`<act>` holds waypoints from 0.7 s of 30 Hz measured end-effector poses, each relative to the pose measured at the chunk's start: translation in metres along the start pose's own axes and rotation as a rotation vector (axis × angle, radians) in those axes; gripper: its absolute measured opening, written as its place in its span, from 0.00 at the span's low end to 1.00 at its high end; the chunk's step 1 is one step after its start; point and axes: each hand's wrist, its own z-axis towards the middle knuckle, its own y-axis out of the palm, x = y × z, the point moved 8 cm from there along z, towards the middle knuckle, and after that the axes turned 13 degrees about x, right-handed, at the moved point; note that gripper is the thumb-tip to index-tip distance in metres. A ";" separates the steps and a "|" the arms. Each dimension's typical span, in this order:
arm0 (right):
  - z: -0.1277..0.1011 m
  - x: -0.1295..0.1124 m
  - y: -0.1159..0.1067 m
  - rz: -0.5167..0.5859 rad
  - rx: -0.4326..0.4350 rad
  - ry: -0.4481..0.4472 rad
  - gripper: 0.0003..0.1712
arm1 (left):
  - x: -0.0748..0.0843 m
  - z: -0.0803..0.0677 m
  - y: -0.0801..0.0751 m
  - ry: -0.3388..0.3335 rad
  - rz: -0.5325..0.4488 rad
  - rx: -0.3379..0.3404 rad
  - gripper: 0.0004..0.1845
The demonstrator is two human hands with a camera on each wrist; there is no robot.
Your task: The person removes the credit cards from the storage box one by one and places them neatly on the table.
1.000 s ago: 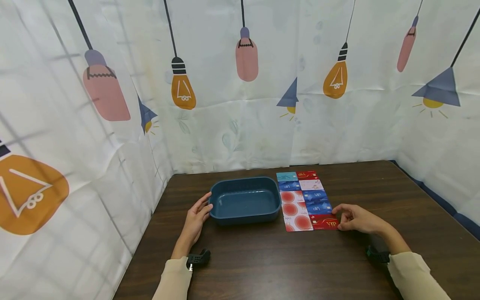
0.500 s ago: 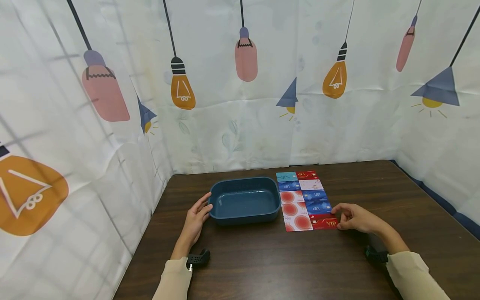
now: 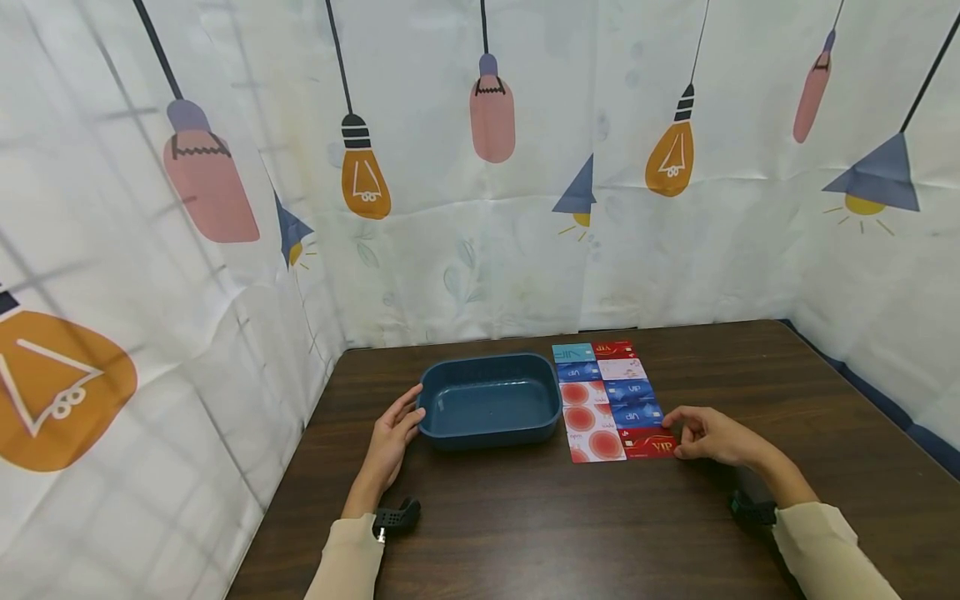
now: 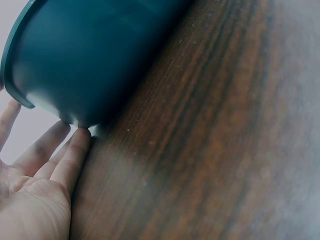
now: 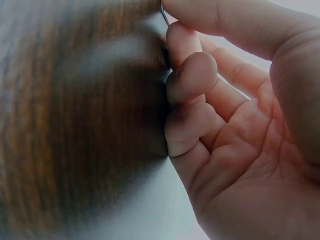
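Note:
A dark blue rectangular tub stands on the brown wood-grain table. At its left end is my left hand, with fingers reaching up to the outer wall. In the left wrist view, extended fingertips touch the lower part of that wall. To the right of the tub, glossy cards lie edge to edge in two columns. My right hand has thumb and index finger on the short right edge of the nearest red VIP card. The right wrist view shows the other fingers curled against the tabletop.
Blue cards and white cards with red circles adjoin the red one. Behind the table hangs a white cloth printed with lamps, which also runs along the left side. A dark band circles the left wrist.

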 end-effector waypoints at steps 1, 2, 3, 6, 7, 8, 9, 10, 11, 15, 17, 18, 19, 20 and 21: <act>0.000 0.000 0.000 0.000 0.000 0.002 0.26 | 0.000 0.000 0.000 -0.001 -0.002 0.000 0.29; 0.000 0.000 0.000 0.003 -0.001 0.004 0.26 | 0.000 0.000 0.000 -0.002 -0.002 0.000 0.29; 0.000 0.001 0.000 0.005 -0.002 0.005 0.26 | 0.000 0.000 0.000 0.001 0.000 0.000 0.29; 0.000 0.001 0.001 0.016 -0.005 0.005 0.26 | 0.000 0.000 0.000 0.001 -0.002 0.003 0.28; 0.000 0.001 0.001 0.020 -0.007 0.003 0.26 | 0.000 -0.001 -0.001 -0.002 -0.003 0.007 0.28; 0.000 0.001 0.001 0.025 -0.008 0.001 0.26 | -0.001 -0.001 -0.001 -0.003 -0.004 0.009 0.28; -0.001 0.001 0.000 0.031 -0.010 -0.002 0.26 | -0.001 -0.001 -0.001 -0.003 -0.005 0.010 0.28; -0.001 0.001 0.000 0.037 -0.011 -0.004 0.26 | -0.001 -0.001 -0.001 -0.004 -0.005 0.010 0.28; -0.001 0.001 0.000 0.041 -0.011 -0.006 0.26 | -0.001 -0.001 -0.001 -0.003 -0.005 0.011 0.29; -0.002 0.001 -0.002 0.046 -0.007 -0.008 0.26 | -0.001 -0.001 -0.001 -0.003 0.001 0.013 0.29; -0.002 0.001 -0.002 0.041 -0.002 -0.004 0.25 | -0.001 -0.001 -0.001 -0.009 0.004 0.017 0.28; -0.002 0.002 -0.002 0.039 -0.001 -0.001 0.25 | 0.000 -0.002 -0.002 -0.011 0.005 0.017 0.28; -0.002 0.002 -0.002 0.035 0.002 0.003 0.24 | 0.000 -0.002 -0.002 -0.009 0.008 0.015 0.29; -0.002 0.002 -0.002 0.031 0.006 0.006 0.24 | 0.000 -0.002 -0.002 -0.007 0.010 0.014 0.29; -0.001 0.002 -0.002 0.027 0.008 0.009 0.24 | 0.000 -0.002 -0.002 -0.006 0.011 0.013 0.29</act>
